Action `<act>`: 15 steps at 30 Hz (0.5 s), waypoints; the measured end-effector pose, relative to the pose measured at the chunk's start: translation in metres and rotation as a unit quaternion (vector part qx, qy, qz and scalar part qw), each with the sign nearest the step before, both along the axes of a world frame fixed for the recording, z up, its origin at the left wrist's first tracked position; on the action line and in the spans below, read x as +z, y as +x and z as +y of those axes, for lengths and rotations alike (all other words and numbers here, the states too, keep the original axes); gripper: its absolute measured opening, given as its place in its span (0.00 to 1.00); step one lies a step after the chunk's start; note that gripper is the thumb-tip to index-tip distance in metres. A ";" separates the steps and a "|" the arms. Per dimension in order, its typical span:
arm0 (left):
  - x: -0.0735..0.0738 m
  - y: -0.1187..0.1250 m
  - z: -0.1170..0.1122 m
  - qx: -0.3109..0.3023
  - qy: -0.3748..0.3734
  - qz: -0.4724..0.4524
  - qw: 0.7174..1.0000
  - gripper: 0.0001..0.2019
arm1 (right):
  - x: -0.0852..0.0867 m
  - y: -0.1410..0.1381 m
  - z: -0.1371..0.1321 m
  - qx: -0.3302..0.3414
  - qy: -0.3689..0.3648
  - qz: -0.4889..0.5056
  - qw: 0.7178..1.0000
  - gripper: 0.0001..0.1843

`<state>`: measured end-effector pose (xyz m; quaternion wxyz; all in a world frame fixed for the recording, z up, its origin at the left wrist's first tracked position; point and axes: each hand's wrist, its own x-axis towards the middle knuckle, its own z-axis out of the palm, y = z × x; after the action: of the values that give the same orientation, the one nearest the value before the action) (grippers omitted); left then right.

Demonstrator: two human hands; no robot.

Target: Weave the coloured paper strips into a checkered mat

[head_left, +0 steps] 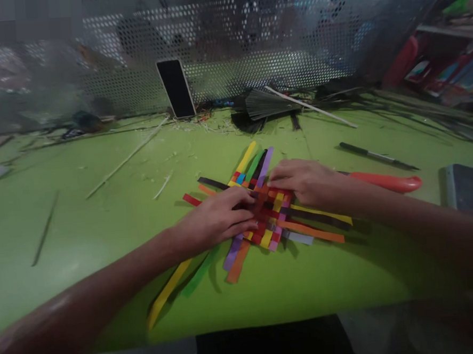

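1. We place the woven mat at the dial's centre, flat on the green table.
2. Our left hand, at nine o'clock, rests curled fingers on it; we cannot tell whether they grip.
3. Our right hand, at one o'clock, touches its edge, fingers bent; grip likewise unclear.
4. Phone: eleven o'clock.

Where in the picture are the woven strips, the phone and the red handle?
Woven strips (269, 215): head view, on the interlaced middle.
Phone (176, 89): head view, on the centre of its dark screen.
Red handle (385, 182): head view, midway along its visible length.
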<state>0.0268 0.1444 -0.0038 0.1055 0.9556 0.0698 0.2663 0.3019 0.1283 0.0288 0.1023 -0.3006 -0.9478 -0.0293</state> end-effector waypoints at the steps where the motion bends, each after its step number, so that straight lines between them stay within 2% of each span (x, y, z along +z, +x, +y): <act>1: 0.003 0.000 -0.001 0.002 0.000 0.004 1.000 0.14 | 0.001 -0.001 0.001 -0.007 -0.001 0.007 1.000 0.19; 4: 0.008 -0.001 -0.001 0.007 -0.020 0.022 1.000 0.15 | 0.002 -0.005 0.006 -0.006 0.006 0.066 0.998 0.17; 6: 0.008 -0.002 0.001 0.024 -0.027 0.026 0.999 0.15 | 0.004 -0.008 0.007 0.007 -0.015 0.117 0.993 0.15; 11: 0.004 -0.007 0.007 0.074 -0.045 -0.018 0.996 0.14 | 0.010 -0.011 0.004 0.016 -0.168 0.153 0.974 0.13; 13: 0.007 -0.010 0.008 0.098 -0.066 -0.015 0.993 0.12 | 0.015 -0.010 0.001 -0.026 -0.231 0.185 0.955 0.12; 15: 0.012 -0.013 0.006 0.102 -0.068 0.021 0.992 0.11 | 0.020 -0.008 -0.002 -0.108 -0.292 0.234 0.921 0.13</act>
<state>0.0142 0.1508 0.0087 0.1409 0.9393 0.1873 0.2505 0.2935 0.1262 0.0484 0.2254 -0.4162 -0.8249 0.3089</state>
